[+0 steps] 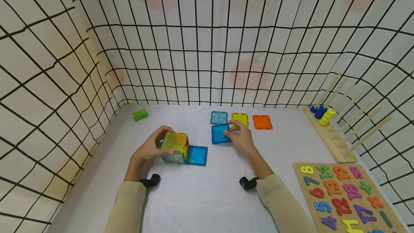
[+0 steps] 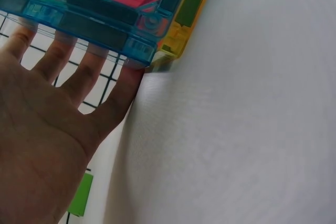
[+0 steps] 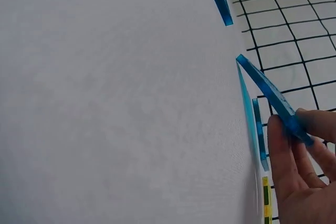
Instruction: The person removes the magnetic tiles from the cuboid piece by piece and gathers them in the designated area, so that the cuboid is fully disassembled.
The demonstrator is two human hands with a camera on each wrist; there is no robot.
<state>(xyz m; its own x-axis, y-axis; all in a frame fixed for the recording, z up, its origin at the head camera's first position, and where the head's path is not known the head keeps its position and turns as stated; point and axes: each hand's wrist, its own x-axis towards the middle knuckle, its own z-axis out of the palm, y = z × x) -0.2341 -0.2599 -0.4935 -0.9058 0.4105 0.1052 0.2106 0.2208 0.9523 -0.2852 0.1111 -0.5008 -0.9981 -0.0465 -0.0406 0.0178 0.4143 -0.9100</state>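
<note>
My left hand (image 1: 149, 149) grips a box built of see-through magnetic tiles (image 1: 175, 142), yellow on top with blue and red walls. Its thumb lies along the near side, and the other fingers reach round the left and far sides. Flat on the table, a blue tile (image 1: 197, 155) adjoins the box's right side. Between thumb and fingers, my right hand (image 1: 242, 138) pinches another blue tile (image 1: 220, 134) by its right edge. In the right wrist view that tile (image 3: 273, 98) is tilted, its far edge down near the tabletop.
A light blue tile (image 1: 219, 117), a yellow tile (image 1: 240, 118) and an orange tile (image 1: 262, 122) lie in a row behind my right hand. Far left is a green block (image 1: 140, 115). On the right stand a wooden peg rack (image 1: 336, 143) and a number board (image 1: 300, 175). Black-lined netting surrounds the table.
</note>
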